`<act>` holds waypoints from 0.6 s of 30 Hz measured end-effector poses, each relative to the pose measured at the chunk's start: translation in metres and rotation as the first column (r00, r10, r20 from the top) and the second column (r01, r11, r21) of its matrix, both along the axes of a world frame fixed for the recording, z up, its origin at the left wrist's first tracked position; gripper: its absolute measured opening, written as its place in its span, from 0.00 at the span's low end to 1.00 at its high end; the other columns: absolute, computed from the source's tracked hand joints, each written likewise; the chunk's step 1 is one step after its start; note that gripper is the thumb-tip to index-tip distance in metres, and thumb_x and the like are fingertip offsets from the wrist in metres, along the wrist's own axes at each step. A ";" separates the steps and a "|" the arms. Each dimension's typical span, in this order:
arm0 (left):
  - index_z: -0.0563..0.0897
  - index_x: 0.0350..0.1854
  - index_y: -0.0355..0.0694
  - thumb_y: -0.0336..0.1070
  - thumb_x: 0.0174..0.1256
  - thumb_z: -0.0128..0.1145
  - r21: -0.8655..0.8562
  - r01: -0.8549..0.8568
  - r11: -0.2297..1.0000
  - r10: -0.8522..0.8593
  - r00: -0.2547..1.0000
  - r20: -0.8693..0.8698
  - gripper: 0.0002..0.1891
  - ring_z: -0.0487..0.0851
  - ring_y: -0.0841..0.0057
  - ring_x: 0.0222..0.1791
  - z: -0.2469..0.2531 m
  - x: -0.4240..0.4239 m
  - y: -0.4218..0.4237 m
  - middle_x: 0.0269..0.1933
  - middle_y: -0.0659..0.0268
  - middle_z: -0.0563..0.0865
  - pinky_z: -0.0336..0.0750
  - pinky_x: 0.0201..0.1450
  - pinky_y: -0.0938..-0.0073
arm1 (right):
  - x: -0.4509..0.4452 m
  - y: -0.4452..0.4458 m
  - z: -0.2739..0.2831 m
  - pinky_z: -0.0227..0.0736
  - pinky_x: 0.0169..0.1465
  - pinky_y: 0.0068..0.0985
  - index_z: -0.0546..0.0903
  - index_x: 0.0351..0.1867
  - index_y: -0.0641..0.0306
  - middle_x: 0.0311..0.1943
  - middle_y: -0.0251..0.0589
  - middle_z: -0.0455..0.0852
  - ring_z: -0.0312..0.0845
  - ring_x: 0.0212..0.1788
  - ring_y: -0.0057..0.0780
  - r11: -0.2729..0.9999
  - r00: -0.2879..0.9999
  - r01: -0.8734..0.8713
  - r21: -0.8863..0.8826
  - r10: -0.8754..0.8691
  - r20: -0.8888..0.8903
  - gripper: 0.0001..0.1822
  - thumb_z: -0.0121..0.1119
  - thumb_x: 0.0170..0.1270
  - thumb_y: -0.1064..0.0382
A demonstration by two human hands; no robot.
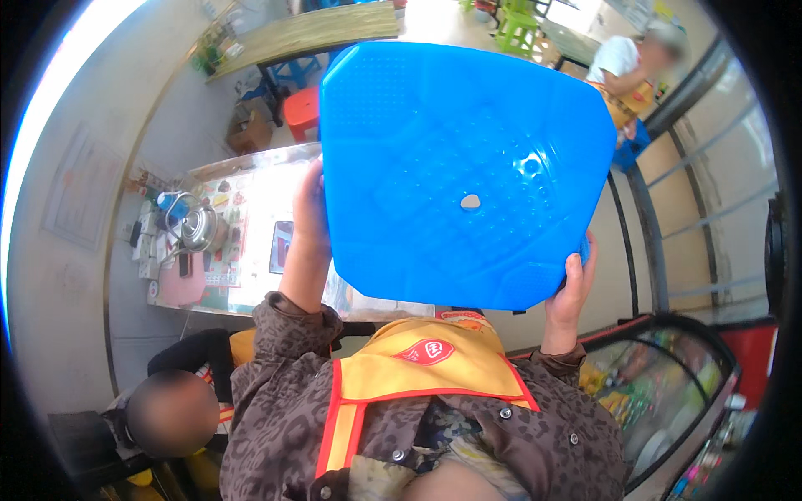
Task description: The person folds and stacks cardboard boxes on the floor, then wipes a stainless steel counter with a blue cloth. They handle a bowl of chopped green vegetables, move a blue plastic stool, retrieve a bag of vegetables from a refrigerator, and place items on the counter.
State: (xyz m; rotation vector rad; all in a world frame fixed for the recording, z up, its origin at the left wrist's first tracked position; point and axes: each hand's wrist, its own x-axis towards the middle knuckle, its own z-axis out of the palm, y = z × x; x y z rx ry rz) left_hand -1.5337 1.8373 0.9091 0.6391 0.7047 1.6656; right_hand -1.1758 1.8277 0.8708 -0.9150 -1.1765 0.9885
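Note:
A blue plastic stool point(407, 188), its seat with a small hole facing the camera, is held up before my chest. My left hand point(310, 203) grips its left edge, the fingers partly hidden behind it. At the lower right corner my right hand point(573, 282) holds the stool, its thumb showing at the rim. The legs are mostly hidden behind the seat. Beyond my left forearm, a table point(250, 275) with a printed cover bears a metal kettle point(202, 229), a phone point(185, 265) and a dark-framed tablet or similar flat device point(281, 247).
One person point(172, 413) sits at the lower left, another point(617, 72) at the upper right. A red stool point(302, 111) stands beyond the table, below a long wooden table point(313, 34). A glass-fronted display case point(658, 376) is at the lower right.

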 end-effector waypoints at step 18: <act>0.81 0.47 0.39 0.45 0.77 0.45 -0.023 -0.278 0.960 0.277 0.961 -0.025 0.16 0.83 0.77 0.41 -0.025 0.139 0.334 0.42 0.64 0.86 0.79 0.44 0.76 | 0.122 0.440 -0.037 0.66 0.64 0.33 0.60 0.68 0.70 0.60 0.47 0.72 0.70 0.61 0.34 0.947 0.948 -0.282 -0.151 0.250 -0.199 0.36 0.56 0.64 0.52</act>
